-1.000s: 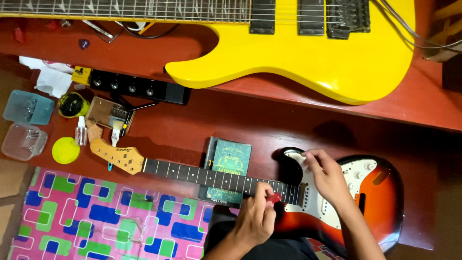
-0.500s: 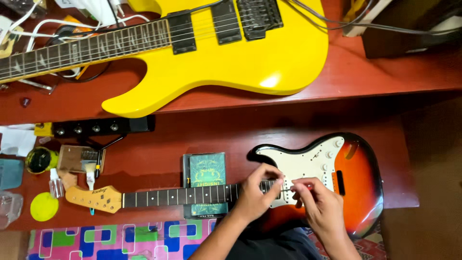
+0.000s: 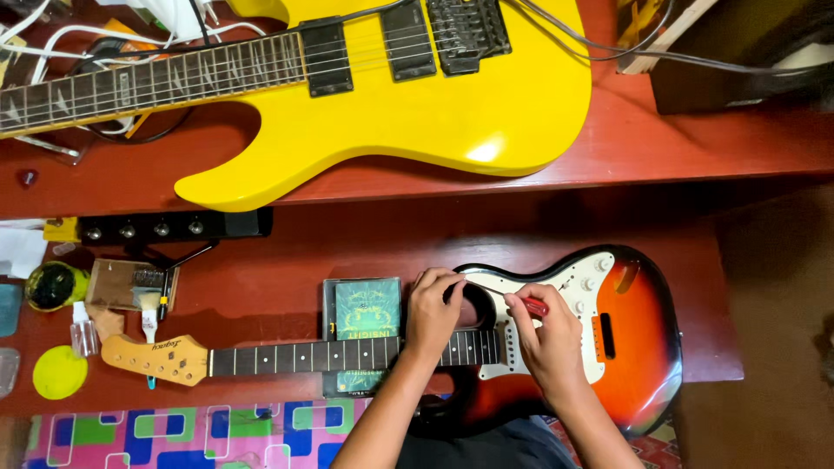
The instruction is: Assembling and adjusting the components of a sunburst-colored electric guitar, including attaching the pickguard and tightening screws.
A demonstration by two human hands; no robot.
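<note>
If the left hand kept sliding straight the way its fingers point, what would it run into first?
The left hand points up and slightly right, fingertips at the sunburst guitar upper cutaway. Straight on lies bare red table, then probably the yellow guitar body's lower edge; depth is unclear, since it seems to sit on a raised shelf.

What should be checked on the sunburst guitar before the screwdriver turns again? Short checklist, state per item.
1. Right hand grips the red-handled screwdriver: ok.
2. Left hand steadies the shaft near the tip: ok.
3. Tip seated in a screw: cannot tell, fingers hide it.
4. Sunburst guitar lying flat on the red bench: ok.
5. Neck propped on the green case: ok.
6. Yellow guitar apart from the hands: ok.
</note>
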